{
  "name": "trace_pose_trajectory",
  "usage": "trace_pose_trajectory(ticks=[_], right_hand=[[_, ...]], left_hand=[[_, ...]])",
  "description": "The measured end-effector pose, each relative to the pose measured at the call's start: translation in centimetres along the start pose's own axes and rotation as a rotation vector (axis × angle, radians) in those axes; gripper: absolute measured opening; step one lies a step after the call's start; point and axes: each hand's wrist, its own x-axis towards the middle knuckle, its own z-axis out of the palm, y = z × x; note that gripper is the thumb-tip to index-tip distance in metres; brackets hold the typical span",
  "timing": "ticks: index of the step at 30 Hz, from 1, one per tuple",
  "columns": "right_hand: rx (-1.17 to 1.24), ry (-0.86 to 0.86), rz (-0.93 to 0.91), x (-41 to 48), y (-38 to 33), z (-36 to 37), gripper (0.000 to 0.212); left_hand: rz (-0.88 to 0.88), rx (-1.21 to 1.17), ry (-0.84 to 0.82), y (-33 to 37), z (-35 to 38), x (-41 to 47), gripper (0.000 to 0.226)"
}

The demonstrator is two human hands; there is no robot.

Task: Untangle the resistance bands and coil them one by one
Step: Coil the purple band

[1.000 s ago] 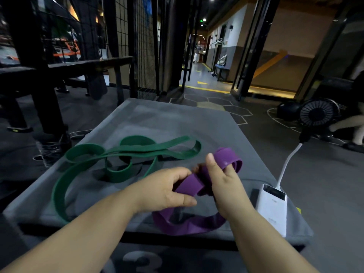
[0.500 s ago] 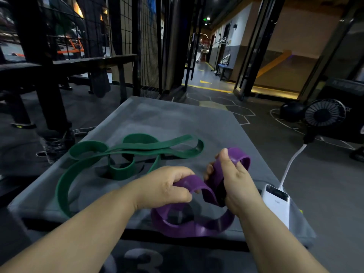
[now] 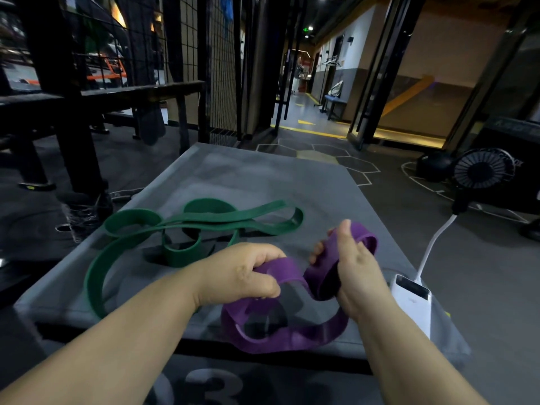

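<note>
A purple resistance band (image 3: 292, 337) lies partly looped at the near edge of the grey cloth-covered box (image 3: 263, 176). My left hand (image 3: 242, 273) grips one stretch of it with curled fingers. My right hand (image 3: 353, 273) holds a folded loop of the same band, thumb pressed on top, a short way to the right. Behind and to the left, a long green resistance band (image 3: 204, 220) sprawls on the cloth in several loose loops and crossings, touched by neither hand.
A white power bank (image 3: 412, 302) with a white cable lies at the box's right edge, close to my right wrist. A small black fan (image 3: 482, 173) stands on the floor to the right. Black rack frames and a bench (image 3: 67, 95) stand at left.
My hands have drawn slightly apart, stretching the purple band between them. My right hand has raised its loop a little. The green band has not moved.
</note>
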Motion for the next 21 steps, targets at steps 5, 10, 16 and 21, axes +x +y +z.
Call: trace_pose_trajectory(ticks=[5,10,16,21], right_hand=[[-0.467,-0.229,-0.123,-2.1,1.3,0.9,0.077],[-0.432,-0.389,-0.179,-2.5,1.0,1.4,0.047],[-0.477,-0.437,-0.192,-2.5,1.1,1.3,0.042],[-0.533,-0.452,-0.185,-2.9,0.9,1.3,0.042]], left_hand=[[0.045,-0.069,0.07,0.0,0.1,0.1,0.024],[0.086,-0.177,0.081,-0.3,-0.1,0.1,0.016],[0.088,-0.353,0.238,-0.8,0.3,1.1,0.023],[0.114,-0.35,0.409,-1.4,-0.5,1.7,0.052]])
